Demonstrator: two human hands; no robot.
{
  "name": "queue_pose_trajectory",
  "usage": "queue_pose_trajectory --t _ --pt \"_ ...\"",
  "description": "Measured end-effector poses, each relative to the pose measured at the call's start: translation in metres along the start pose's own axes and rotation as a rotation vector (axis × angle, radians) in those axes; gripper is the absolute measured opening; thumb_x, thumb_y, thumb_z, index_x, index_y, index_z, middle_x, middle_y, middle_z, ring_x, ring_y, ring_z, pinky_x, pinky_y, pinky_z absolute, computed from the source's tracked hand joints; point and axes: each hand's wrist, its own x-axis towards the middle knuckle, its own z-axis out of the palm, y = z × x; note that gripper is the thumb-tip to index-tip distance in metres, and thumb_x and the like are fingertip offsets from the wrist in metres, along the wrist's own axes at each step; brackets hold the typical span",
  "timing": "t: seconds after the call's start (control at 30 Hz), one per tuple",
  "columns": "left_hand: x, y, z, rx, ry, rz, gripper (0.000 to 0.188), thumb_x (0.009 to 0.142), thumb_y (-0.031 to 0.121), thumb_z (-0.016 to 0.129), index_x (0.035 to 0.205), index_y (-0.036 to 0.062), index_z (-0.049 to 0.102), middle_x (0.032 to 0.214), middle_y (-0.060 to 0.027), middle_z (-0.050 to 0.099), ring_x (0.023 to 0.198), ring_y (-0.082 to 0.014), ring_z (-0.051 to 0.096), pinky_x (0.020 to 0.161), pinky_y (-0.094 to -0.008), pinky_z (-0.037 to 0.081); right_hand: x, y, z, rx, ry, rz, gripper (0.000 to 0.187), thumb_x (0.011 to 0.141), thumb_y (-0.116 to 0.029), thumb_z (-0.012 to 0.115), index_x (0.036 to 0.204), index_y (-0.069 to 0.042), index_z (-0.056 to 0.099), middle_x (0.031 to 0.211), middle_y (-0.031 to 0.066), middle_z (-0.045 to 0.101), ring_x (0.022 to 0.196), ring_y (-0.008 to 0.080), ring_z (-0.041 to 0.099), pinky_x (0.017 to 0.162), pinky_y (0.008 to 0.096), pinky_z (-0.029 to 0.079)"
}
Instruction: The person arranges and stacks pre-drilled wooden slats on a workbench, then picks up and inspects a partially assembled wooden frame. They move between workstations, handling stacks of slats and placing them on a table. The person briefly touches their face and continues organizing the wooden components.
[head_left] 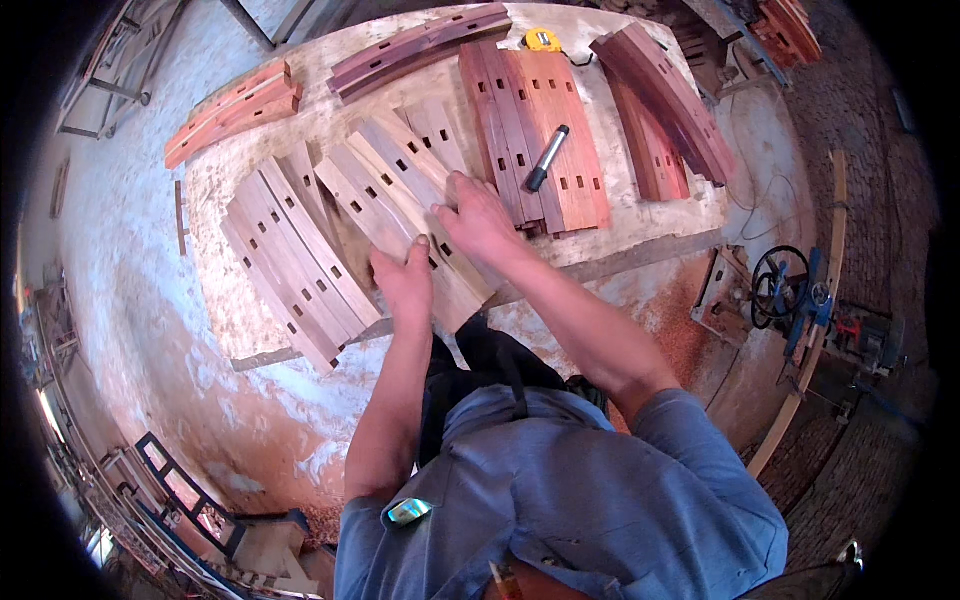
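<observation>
Side by side in front of me lie several pale wooden boards (385, 190) with rectangular mortise holes, their near ends sticking out past the table edge. My left hand (404, 283) grips them along the left side near that end, thumb on top. From the right, my right hand (478, 222) closes round the opposite side, its thumb also on the upper face. Fingers underneath are partly hidden. To the left rests another group of slotted greyish-brown boards (295, 260), touched by neither hand. Reddish mortised boards (560, 130) lie to the right with a black-and-silver marker (547, 158) on them.
The pale worktable (655, 222) also bears orange-red boards (235, 115) at left, dark red pieces (420, 50) at the back and crossed dark boards (672, 105) at right. A yellow tape measure (542, 40) sits behind. A machine with a black handwheel (780, 287) stands at right.
</observation>
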Motion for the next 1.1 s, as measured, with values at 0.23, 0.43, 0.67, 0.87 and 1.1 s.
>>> queue_pose_trajectory --t 0.23,0.43,0.67,0.87,1.1 --pt "-0.009 -0.007 -0.003 0.392 -0.103 0.031 0.076 0.078 0.024 0.076 0.133 -0.0123 0.038 0.127 -0.0349 0.050 0.123 -0.0467 0.044 0.108 -0.0489 0.030 -0.006 0.023 0.004 -0.036 0.063 -0.140 0.050 0.083 -0.023 0.066 0.118 0.008 0.050 0.111 0.0290 0.059 0.107 0.0463 0.053 0.096 0.0494 0.041" --pt "-0.033 -0.006 -0.011 0.529 -0.025 0.220 0.082 0.078 0.018 0.075 0.140 -0.0107 0.031 0.132 -0.0340 0.045 0.125 -0.0451 0.044 0.108 -0.0474 0.033 -0.003 0.038 -0.094 -0.149 0.201 -0.102 0.029 0.084 -0.008 0.056 0.111 -0.005 0.065 0.106 0.0171 0.064 0.102 0.0366 0.059 0.088 0.0437 0.049" --pt "-0.056 -0.001 -0.024 0.560 -0.193 0.364 0.080 0.076 0.012 0.071 0.141 -0.0094 0.029 0.138 -0.0349 0.037 0.129 -0.0490 0.037 0.110 -0.0509 0.030 0.022 0.113 -0.120 -0.710 0.137 -0.519 0.036 0.073 -0.008 0.061 0.108 -0.010 0.065 0.122 0.0162 0.055 0.119 0.0365 0.049 0.100 0.0451 0.042" --pt "-0.071 0.042 -0.047 0.608 -0.201 0.440 0.075 0.077 0.012 0.070 0.140 -0.0076 0.034 0.139 -0.0338 0.037 0.129 -0.0494 0.036 0.110 -0.0504 0.031 0.013 0.089 -0.123 -0.599 0.098 -0.446 0.023 0.082 -0.017 0.063 0.105 -0.011 0.064 0.102 0.0131 0.062 0.101 0.0339 0.059 0.086 0.0453 0.048" --pt "-0.085 0.097 -0.057 0.607 -0.519 0.621 0.055 0.079 0.018 0.074 0.127 0.0011 0.053 0.122 -0.0204 0.055 0.106 -0.0390 0.057 0.090 -0.0461 0.049 -0.083 0.005 -0.103 -0.073 -0.564 -0.559 0.026 0.089 -0.013 0.061 0.114 -0.006 0.064 0.098 0.0142 0.069 0.079 0.0268 0.065 0.072 0.0375 0.053"
